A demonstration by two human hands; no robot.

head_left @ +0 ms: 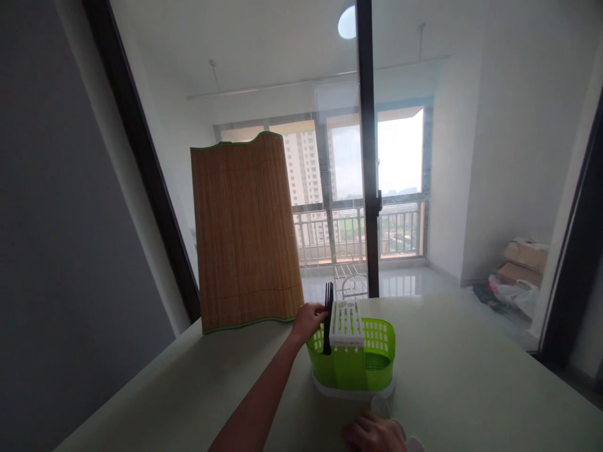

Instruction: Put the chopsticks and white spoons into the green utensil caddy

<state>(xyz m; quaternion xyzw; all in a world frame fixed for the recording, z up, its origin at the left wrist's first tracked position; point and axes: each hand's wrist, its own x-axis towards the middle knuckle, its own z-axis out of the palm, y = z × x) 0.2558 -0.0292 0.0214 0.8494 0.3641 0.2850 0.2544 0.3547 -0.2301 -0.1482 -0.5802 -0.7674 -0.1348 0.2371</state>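
Observation:
My left hand (pixel 311 321) is closed in a pinch on a bundle of thin black chopsticks (pixel 328 320), held upright. They stand at the left side of a green basket (pixel 348 371) with slotted walls and a white base. A white slotted utensil holder (pixel 347 325) sits across the basket, just right of the chopsticks. At the lower edge of the view, my right hand (pixel 374 433) has its fingers curled low over the table, around white spoons. One rounded white spoon end (pixel 380 407) pokes out beyond the fingers; the rest is partly hidden.
A bamboo mat (pixel 245 232) with green edging stands upright on the pale table (pixel 471 376), left of the basket. Behind the table is a glass sliding door with a dark frame (pixel 368 157). Beyond it are a metal rack (pixel 348 279) and cardboard boxes (pixel 525 254) with bags.

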